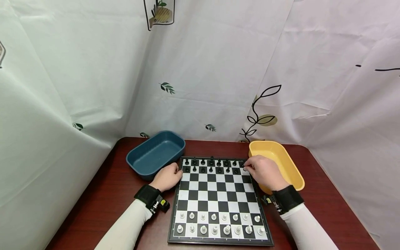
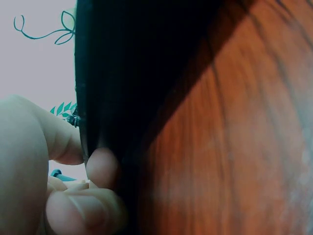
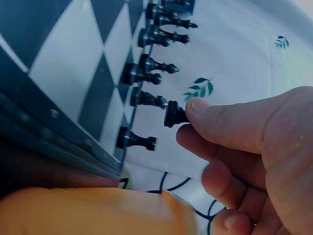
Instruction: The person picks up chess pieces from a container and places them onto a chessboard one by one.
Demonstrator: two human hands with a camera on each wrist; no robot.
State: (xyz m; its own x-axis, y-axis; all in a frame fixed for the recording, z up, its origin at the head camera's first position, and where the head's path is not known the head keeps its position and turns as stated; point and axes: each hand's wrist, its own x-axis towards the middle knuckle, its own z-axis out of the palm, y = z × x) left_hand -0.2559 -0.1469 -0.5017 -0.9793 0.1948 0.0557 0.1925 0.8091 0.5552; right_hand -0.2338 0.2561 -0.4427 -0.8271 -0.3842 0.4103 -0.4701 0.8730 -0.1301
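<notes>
Two hands, head view: right hand (image 1: 265, 172) reaches over the chessboard (image 1: 218, 199) at its far right corner, grip on a black piece (image 1: 244, 169) there; left hand (image 1: 168, 176) rests curled at the board's far left edge.
Bins: blue tray (image 1: 155, 152) toward the tabletop's (image 1: 103, 201) far left, yellow tray (image 1: 281, 163) just right of the board.
Left wrist view: fingers (image 2: 100, 169) press the board's dark edge (image 2: 112, 98).
Right wrist view: thumb and forefinger pinch the black piece (image 3: 174, 115), a small dark glossy pawn-like shape, its long axis pointing away from the fingertips toward the board.
Nearer hand: right.
</notes>
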